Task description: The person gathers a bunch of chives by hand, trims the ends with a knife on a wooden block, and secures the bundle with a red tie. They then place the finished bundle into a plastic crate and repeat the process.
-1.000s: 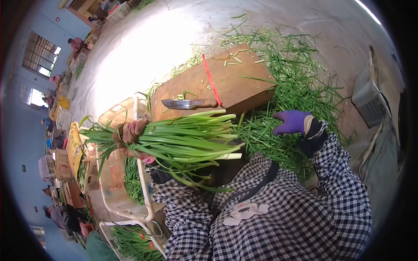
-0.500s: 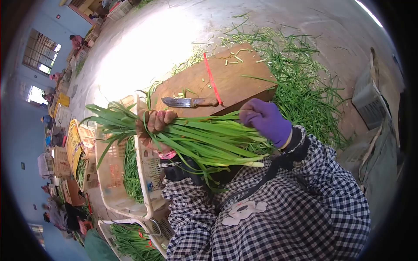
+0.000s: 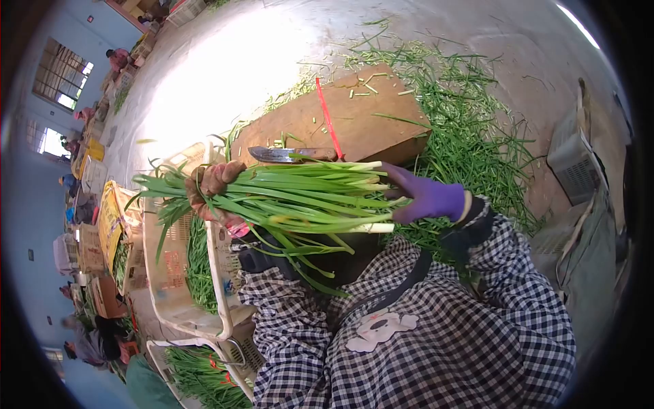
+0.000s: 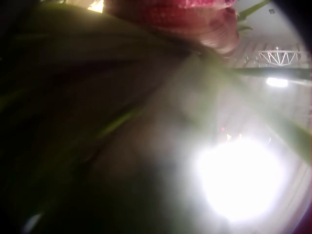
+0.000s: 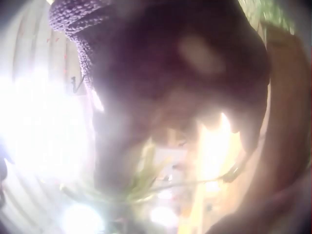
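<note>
A bunch of garlic chives, long flat green leaves with white ends, lies sideways across the head view in front of the person's body. My left hand, in a stained brownish glove, grips it near the leafy end. At the white ends is my right hand in a purple glove, thumb and fingers spread around the tips. The left wrist view is mostly dark, blurred leaves, with part of the reddish glove at the top. In the right wrist view the purple glove is large and blurred.
Behind the bunch stands a wooden block bearing a knife, a red strip and cut stem pieces. Green trimmings cover the floor to the right. Plastic crates with greens stand at the left; a grey crate is at the right.
My right hand came in from the right, curled at the stalks half a second ago, and now spreads at the white ends. The bunch shifted right, then back left, in my left hand's grip.
</note>
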Tool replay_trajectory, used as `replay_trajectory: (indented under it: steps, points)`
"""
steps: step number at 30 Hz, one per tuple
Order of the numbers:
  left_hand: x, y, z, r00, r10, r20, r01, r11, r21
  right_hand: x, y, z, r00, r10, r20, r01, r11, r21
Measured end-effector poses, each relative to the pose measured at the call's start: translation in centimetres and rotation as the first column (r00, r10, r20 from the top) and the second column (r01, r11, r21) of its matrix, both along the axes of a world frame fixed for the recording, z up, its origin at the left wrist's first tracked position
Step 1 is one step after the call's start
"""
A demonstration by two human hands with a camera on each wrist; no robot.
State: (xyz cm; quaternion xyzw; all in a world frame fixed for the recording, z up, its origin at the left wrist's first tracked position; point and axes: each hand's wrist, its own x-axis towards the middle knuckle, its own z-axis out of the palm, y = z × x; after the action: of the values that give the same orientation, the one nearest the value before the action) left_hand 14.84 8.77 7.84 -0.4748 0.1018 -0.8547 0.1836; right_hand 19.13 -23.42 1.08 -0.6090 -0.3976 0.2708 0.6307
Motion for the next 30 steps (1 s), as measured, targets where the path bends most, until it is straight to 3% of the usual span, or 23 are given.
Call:
replay_trajectory:
  steps: [1, 2, 3, 4, 5, 6, 7, 8, 10, 11, 13, 15, 16, 17, 20, 22, 24, 25, 26, 27, 28, 29, 30]
  points:
    - [-0.2, -0.2, -0.5, 0.994, -0.034, -0.104, 0.027, 0.998, -0.065, 0.3, 1.7, -0.7, 1.0, 0.0, -0.004, 0.0, 1.0, 0.003]
    - [-0.8, -0.3, -1.1, 0.975, -0.071, -0.209, 0.043, 0.99, -0.133, 1.0, 3.3, -1.8, 0.879, -0.021, 0.475, -0.032, 0.994, 0.103]
    - [-1.4, -0.2, -1.8, 0.946, -0.11, -0.306, 0.048, 0.978, -0.202, 1.2, 4.3, -2.2, 0.544, -0.089, 0.834, -0.11, 0.978, 0.176]
    - [-2.2, 0.6, -3.0, 0.945, -0.101, -0.311, 0.04, 0.979, -0.198, -0.2, 4.5, -1.9, 0.737, -0.127, 0.664, -0.029, 0.975, 0.218]
    - [-3.2, 2.3, -4.5, 0.678, -0.642, -0.357, 0.436, 0.743, -0.509, -1.5, 4.6, -1.5, 0.877, -0.16, 0.452, 0.054, 0.97, 0.237]
    - [-4.2, 4.0, -5.9, 0.2, -0.961, -0.191, 0.585, 0.273, -0.763, -0.5, 4.3, -2.3, 0.512, -0.261, 0.818, 0.004, 0.953, 0.302]
    - [-5.2, 5.0, -6.5, -0.312, -0.942, 0.124, 0.434, -0.258, -0.863, 0.0, 3.0, -2.9, 0.52, -0.249, 0.817, -0.015, 0.954, 0.3]
    - [-6.0, 4.8, -5.7, -0.301, -0.945, 0.128, 0.431, -0.254, -0.866, 0.3, 1.2, -3.6, 0.523, -0.118, 0.844, 0.013, 0.991, 0.131]
    - [-6.7, 3.5, -1.6, -0.601, -0.755, 0.263, 0.131, -0.418, -0.899, 0.7, -0.2, -4.6, 0.521, 0.013, 0.854, 0.042, 0.998, -0.041]
    - [-6.9, 3.2, -0.9, -0.705, -0.62, 0.344, -0.028, -0.46, -0.887, 0.8, -0.5, -5.2, 0.723, 0.047, 0.69, 0.022, 0.996, -0.091]
    - [-5.2, 6.5, -5.1, -0.735, -0.577, 0.356, 0.133, -0.637, -0.759, 0.2, -1.2, -7.0, 0.973, 0.065, 0.22, -0.028, 0.986, -0.167]
    - [-3.4, 9.2, -9.3, -0.803, -0.487, 0.344, 0.371, -0.859, -0.352, -0.8, -2.0, -8.1, 0.946, 0.024, -0.324, -0.096, 0.974, -0.207]
    - [-2.9, 8.3, -8.2, -0.808, -0.48, 0.341, 0.364, -0.862, -0.352, -1.8, -0.2, -5.5, 0.875, 0.214, -0.434, -0.221, 0.975, 0.036]
    - [-3.1, 6.8, -7.3, -0.821, -0.444, 0.357, 0.318, -0.877, -0.36, -3.0, 2.5, -1.8, 0.772, 0.415, -0.481, -0.308, 0.907, 0.288]
    - [-4.5, 4.5, -4.1, -0.835, -0.35, 0.425, 0.182, -0.904, -0.387, -4.1, 5.2, 3.3, 0.799, 0.467, -0.38, -0.404, 0.884, 0.237]
    - [-4.6, 3.6, -1.5, -0.826, -0.307, 0.473, 0.108, -0.909, -0.402, -4.4, 6.2, 4.7, 0.677, 0.292, -0.676, -0.592, 0.761, -0.265]
    - [-5.2, 2.9, -0.3, -0.818, -0.298, 0.491, 0.083, -0.907, -0.413, -4.0, 5.1, 3.1, 0.717, 0.244, -0.654, -0.525, 0.806, -0.275]
    - [-5.5, 2.6, -0.5, -0.517, -0.684, 0.514, 0.349, -0.717, -0.604, -3.4, 3.9, 1.6, 0.754, 0.182, -0.631, -0.446, 0.847, -0.289]
    - [-5.7, 2.4, -0.8, -0.09, -0.902, 0.421, 0.475, -0.411, -0.778, -2.2, 1.7, -3.4, 0.949, 0.298, -0.107, -0.315, 0.923, -0.22]
    - [-6.0, 2.4, -0.9, 0.36, -0.902, 0.237, 0.431, -0.064, -0.9, -1.2, 0.2, -7.5, 0.857, 0.247, 0.451, -0.24, 0.968, -0.073]
    - [-6.2, 2.4, -0.8, 0.367, -0.899, 0.241, 0.439, -0.061, -0.896, -1.3, 0.1, -5.2, 0.852, 0.255, 0.458, -0.248, 0.966, -0.076]
    - [-6.5, 2.5, -0.4, 0.239, -0.858, 0.454, 0.451, -0.316, -0.834, -1.6, -0.8, -2.1, 0.982, 0.176, -0.06, -0.186, 0.935, -0.303]
    - [-6.6, 2.3, 0.5, 0.108, -0.756, 0.646, 0.419, -0.555, -0.719, -2.4, -1.2, 0.7, 0.847, -0.086, -0.524, -0.232, 0.828, -0.51]
